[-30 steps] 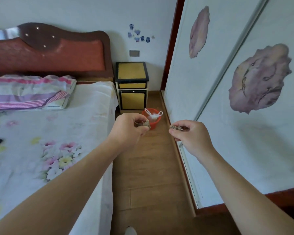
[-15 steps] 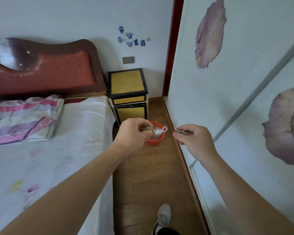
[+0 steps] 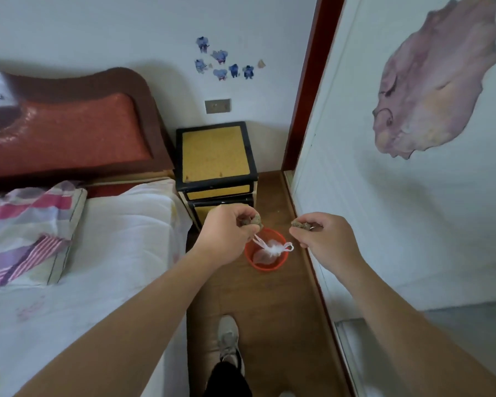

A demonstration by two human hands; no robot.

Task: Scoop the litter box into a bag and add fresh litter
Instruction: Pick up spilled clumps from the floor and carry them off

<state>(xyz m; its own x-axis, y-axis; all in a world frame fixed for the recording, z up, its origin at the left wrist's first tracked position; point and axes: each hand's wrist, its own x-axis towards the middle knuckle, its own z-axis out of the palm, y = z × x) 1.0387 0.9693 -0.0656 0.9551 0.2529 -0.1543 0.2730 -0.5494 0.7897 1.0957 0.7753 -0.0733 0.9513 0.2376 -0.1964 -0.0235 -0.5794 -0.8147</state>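
Note:
My left hand [image 3: 228, 234] pinches a brown-grey litter clump [image 3: 255, 220] between thumb and fingers. My right hand [image 3: 321, 237] pinches a second litter clump [image 3: 299, 224] the same way. Both hands are held out at chest height above a small red bin [image 3: 265, 265] on the wooden floor. A white plastic bag [image 3: 265, 253] with knotted handles lies inside the bin. The left clump hangs just above the bin's near-left rim; the right clump is to the right of the bin. No litter box is in view.
A yellow and black nightstand [image 3: 216, 161] stands behind the bin. The bed [image 3: 83, 253] with a striped pillow fills the left. A white sliding wardrobe door [image 3: 398, 196] lines the right. My shoe [image 3: 228, 343] is on the narrow wooden floor strip [image 3: 269, 325].
I have walked forward along the floor strip, so the bin and nightstand are much closer and lower in view. Both hands still hold their clumps, now over the bin.

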